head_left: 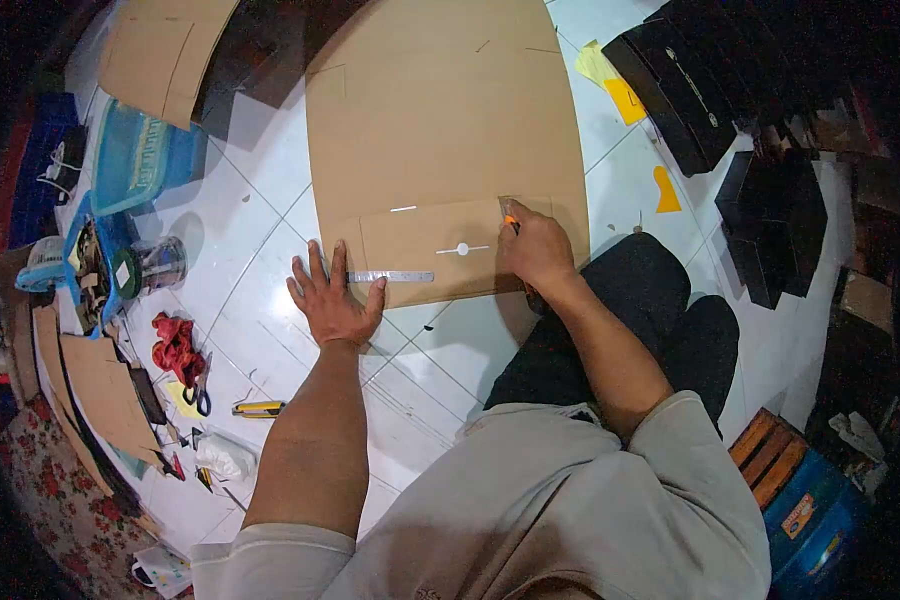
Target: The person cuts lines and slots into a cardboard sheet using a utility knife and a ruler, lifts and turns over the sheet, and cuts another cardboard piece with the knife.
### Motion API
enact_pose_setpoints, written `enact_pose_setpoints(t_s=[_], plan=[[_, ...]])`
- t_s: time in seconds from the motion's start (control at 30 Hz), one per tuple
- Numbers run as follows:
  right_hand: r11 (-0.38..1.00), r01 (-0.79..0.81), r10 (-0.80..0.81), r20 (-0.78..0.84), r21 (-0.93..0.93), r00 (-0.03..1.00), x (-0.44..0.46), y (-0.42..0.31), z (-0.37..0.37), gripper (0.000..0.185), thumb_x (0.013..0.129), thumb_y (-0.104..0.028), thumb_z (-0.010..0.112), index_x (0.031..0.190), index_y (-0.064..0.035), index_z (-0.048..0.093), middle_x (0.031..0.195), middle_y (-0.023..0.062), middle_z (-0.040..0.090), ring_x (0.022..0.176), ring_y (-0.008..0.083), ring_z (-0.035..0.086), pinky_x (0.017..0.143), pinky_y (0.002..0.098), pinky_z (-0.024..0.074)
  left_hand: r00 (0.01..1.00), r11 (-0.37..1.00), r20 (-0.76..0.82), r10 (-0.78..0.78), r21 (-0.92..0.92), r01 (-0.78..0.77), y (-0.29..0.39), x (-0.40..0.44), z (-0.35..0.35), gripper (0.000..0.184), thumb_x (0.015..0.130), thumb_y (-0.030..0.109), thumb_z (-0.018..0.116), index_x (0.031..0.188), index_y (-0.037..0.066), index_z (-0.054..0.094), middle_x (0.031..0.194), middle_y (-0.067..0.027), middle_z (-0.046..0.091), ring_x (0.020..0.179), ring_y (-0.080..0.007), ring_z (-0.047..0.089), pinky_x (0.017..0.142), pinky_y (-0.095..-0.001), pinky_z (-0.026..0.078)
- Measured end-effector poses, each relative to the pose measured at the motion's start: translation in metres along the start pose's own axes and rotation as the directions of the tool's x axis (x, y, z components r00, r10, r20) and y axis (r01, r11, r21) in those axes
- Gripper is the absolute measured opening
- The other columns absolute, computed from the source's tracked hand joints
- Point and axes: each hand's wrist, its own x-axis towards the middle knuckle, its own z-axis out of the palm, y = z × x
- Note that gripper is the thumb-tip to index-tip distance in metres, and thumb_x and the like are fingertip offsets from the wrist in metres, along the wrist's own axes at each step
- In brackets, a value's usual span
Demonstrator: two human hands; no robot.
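Observation:
A large sheet of brown cardboard point(440, 130) lies on the tiled floor in front of me, with drawn or scored lines and a small slotted cutout point(462, 249). My left hand point(335, 305) is spread flat at its lower left edge, fingers apart. A short metal ruler point(400, 276) lies on the sheet, its left end beside that hand's thumb and index finger. My right hand point(540, 250) is closed around an orange and dark cutter knife point(511, 222), most of it hidden in the fist. The knife's tip end is at a drawn line on the cardboard.
At left are a blue basket point(130, 150), a clear jar point(160, 267), a red cloth point(177, 345), scissors point(199, 396), a yellow cutter point(258, 409) and cardboard offcuts point(105, 390). Black boxes point(685, 100) and yellow pieces point(666, 190) lie at right, above a blue crate point(810, 520).

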Motion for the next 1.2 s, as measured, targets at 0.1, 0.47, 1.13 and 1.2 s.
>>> enact_pose_setpoints(t_s=[0.1, 0.47, 1.13, 1.2], plan=[[1.0, -0.016, 0.017, 0.073, -0.02, 0.997, 0.0, -0.003, -0.004, 0.048, 0.096, -0.023, 0.06, 0.14, -0.0051, 0.064, 0.106, 0.0266, 0.074, 0.1, 0.0436, 0.072, 0.091, 0.0525, 0.0574, 1.0, 1.0, 0.016, -0.007, -0.001, 0.007, 0.0, 0.0, 0.0, 0.092, 0.087, 0.064, 0.068, 0.164, 0.023, 0.037, 0.174, -0.0181, 0.02, 0.158, -0.0492, 0.013, 0.125, -0.0682, 0.007], [0.993, -0.072, 0.089, 0.179, -0.098, 0.98, 0.008, -0.02, -0.012, 0.044, 0.094, -0.019, 0.056, 0.134, -0.002, 0.063, 0.1, 0.0284, 0.074, 0.095, 0.0451, 0.073, 0.085, 0.0556, 0.0582, 0.999, 0.999, 0.036, -0.032, -0.01, 0.033, 0.001, -0.001, -0.001, 0.093, 0.086, 0.065, 0.067, 0.165, 0.027, 0.036, 0.175, -0.0156, 0.018, 0.16, -0.0461, 0.009, 0.128, -0.0644, 0.004], [0.977, -0.163, 0.185, 0.173, -0.137, 0.967, 0.0, 0.013, -0.037, 0.051, 0.093, -0.025, 0.056, 0.143, -0.012, 0.062, 0.111, 0.0271, 0.074, 0.104, 0.0448, 0.071, 0.093, 0.054, 0.0562, 0.999, 1.0, -0.042, 0.01, -0.02, -0.011, 0.0, 0.0, 0.002, 0.09, 0.089, 0.062, 0.068, 0.163, 0.022, 0.039, 0.173, -0.018, 0.021, 0.158, -0.0481, 0.014, 0.125, -0.0675, 0.008], [0.982, -0.131, 0.151, 0.154, -0.132, 0.976, 0.0, 0.016, -0.031, 0.051, 0.095, -0.025, 0.056, 0.144, -0.012, 0.062, 0.11, 0.0269, 0.074, 0.103, 0.0453, 0.072, 0.092, 0.0541, 0.0564, 1.0, 1.0, -0.009, -0.001, -0.024, 0.001, 0.0, -0.001, -0.002, 0.09, 0.089, 0.063, 0.068, 0.163, 0.021, 0.039, 0.173, -0.0185, 0.021, 0.158, -0.0487, 0.013, 0.125, -0.0681, 0.007]])
